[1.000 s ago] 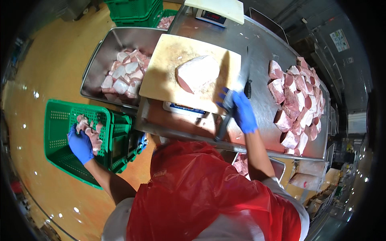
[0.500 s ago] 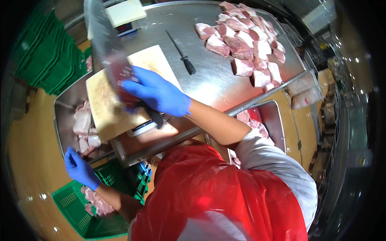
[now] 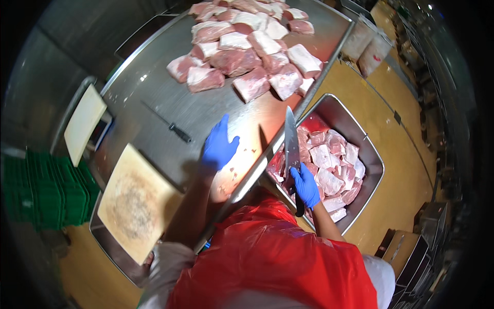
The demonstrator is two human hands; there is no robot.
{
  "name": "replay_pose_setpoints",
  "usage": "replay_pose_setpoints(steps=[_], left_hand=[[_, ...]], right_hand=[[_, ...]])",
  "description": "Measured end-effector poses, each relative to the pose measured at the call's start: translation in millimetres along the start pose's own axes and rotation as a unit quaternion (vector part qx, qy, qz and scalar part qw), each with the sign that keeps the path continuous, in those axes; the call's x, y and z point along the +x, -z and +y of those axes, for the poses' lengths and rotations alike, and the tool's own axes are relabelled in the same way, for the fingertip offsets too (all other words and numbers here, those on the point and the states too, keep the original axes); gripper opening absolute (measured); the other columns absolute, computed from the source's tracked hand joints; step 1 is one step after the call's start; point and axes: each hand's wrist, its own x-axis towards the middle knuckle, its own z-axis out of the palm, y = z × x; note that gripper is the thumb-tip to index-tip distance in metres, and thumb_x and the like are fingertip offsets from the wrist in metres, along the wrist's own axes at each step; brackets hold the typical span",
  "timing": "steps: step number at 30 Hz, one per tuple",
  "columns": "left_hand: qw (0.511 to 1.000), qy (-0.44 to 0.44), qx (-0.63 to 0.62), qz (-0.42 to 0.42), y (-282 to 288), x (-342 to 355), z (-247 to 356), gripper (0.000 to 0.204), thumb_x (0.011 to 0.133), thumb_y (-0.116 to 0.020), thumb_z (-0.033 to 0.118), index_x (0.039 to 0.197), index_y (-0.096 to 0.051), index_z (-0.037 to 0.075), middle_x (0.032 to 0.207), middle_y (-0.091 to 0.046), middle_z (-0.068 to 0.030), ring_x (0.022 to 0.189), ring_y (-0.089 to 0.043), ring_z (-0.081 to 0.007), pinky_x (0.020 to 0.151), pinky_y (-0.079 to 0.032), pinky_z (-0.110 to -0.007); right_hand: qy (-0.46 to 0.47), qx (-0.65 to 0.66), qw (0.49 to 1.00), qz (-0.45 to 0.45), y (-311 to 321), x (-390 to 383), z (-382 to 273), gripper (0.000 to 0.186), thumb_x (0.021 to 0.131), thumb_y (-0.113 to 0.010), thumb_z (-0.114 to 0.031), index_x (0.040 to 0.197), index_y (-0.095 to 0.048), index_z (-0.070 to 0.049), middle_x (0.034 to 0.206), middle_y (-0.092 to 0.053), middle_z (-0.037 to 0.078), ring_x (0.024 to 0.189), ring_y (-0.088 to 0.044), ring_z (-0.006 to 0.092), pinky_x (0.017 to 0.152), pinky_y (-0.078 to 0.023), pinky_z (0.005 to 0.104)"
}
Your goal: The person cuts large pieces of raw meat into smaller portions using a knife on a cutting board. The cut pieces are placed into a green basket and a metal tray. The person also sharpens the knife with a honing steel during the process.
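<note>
My right hand (image 3: 305,188), in a blue glove, is closed round the handle of a large butcher knife (image 3: 292,141). The blade points away from me, above a metal tub (image 3: 371,191) full of raw meat chunks (image 3: 329,164). Over the steel table (image 3: 154,72) my left hand (image 3: 220,145), also gloved in blue, has its fingers stretched out and holds nothing. A pile of raw meat blocks (image 3: 234,62) with white fat covers the far part of the table, beyond that hand. To its left lies a sharpening steel (image 3: 177,131) with a black handle.
A stained cutting board (image 3: 154,180) sits at the table's left, partly over another metal tub (image 3: 98,226). Behind it stands a scale with a pale board (image 3: 85,123) on top. Green crates (image 3: 46,195) are stacked far left. The table's raised rim (image 3: 314,82) borders the right tub.
The view has turned right. My right hand has carried the knife from over the cutting board to the right tub. My left hand has moved from beside the left tub to over the table.
</note>
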Motion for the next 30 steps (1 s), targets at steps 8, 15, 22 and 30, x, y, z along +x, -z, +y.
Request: replay_pose_setpoints(steps=[8,15,22,30], left_hand=[[0.937,0.041,0.303,-0.168,-149.5,250.3,-12.3,0.118,0.077,-0.083,0.044,0.162,-0.014,0.004,0.158,-0.027,-0.0376,0.147,-0.032,-0.0494,0.121,-0.031,-0.049],[0.977,0.103,0.119,-0.142,-164.3,298.0,-38.4,0.102,0.069,-0.087,0.043,0.148,-0.037,0.004,0.127,-0.062,-0.0298,0.114,-0.065,-0.0439,0.095,-0.053,-0.051],[0.718,0.306,-0.624,-0.033,-125.8,123.4,-92.5,0.059,0.088,-0.072,0.017,0.142,-0.054,0.002,0.124,-0.066,-0.0106,0.104,-0.067,-0.0204,0.094,-0.055,-0.035],[0.792,0.174,-0.526,0.256,135.4,-86.6,-12.2,0.066,0.079,-0.074,0.016,0.140,-0.054,0.001,0.120,-0.065,-0.0046,0.104,-0.062,-0.0130,0.090,-0.053,-0.028]], right_hand=[[-0.078,-0.019,0.978,0.191,111.9,-8.9,65.3,0.025,0.107,-0.055,-0.025,0.117,-0.058,-0.002,0.082,-0.063,0.004,0.060,-0.058,0.0127,0.050,-0.049,0.0297],[-0.150,0.073,0.958,0.234,161.9,-20.2,86.7,0.021,0.107,-0.053,-0.024,0.118,-0.058,-0.006,0.080,-0.058,0.001,0.059,-0.056,0.0088,0.045,-0.050,0.0265],[-0.090,0.064,0.987,0.115,125.6,63.0,50.5,0.024,0.108,-0.053,-0.024,0.123,-0.058,-0.006,0.079,-0.060,0.003,0.060,-0.060,0.0118,0.045,-0.051,0.0277],[0.026,-0.025,0.993,-0.109,52.3,138.2,36.3,0.028,0.107,-0.055,-0.031,0.124,-0.057,-0.009,0.088,-0.062,0.003,0.062,-0.062,0.0115,0.044,-0.051,0.0257]])
